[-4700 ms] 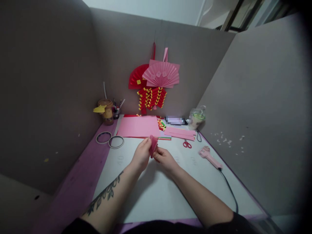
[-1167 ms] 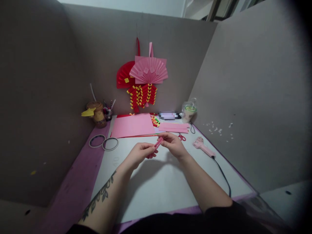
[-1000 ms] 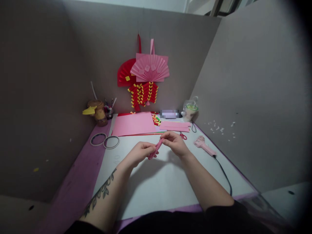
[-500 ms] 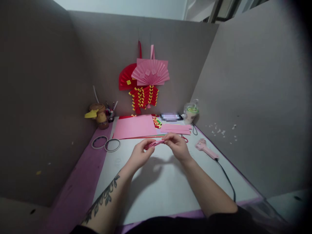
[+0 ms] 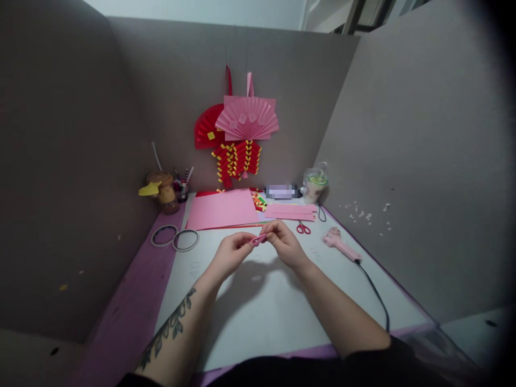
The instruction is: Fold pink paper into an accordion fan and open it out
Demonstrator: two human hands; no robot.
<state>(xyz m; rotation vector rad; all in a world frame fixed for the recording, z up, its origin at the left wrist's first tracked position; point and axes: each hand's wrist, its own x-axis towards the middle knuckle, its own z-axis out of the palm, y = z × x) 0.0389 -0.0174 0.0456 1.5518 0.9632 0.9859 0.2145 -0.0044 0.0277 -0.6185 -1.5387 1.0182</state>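
A small folded pink paper piece [image 5: 258, 239] is pinched between both hands above the white table top [image 5: 262, 312]. My left hand [image 5: 233, 253] grips its left end with thumb and fingers. My right hand [image 5: 284, 244] grips its right end, fingertips close to the left hand's. Most of the paper is hidden by the fingers. Behind the hands lies a stack of pink paper sheets [image 5: 221, 208], and cut pink strips [image 5: 291, 212] lie to the right of it.
Red scissors [image 5: 303, 229] and a pink glue gun [image 5: 339, 244] with a black cord lie to the right. Two tape rolls [image 5: 175, 237] sit at the left. A brown jar [image 5: 163, 191], a plastic cup [image 5: 314, 185] and hanging paper fans [image 5: 242, 121] are at the back wall.
The pleated pink paper, fanned out at first, has been squeezed into a narrow strip. Over the last second it swung from tilted to level and my hands drew closer together.
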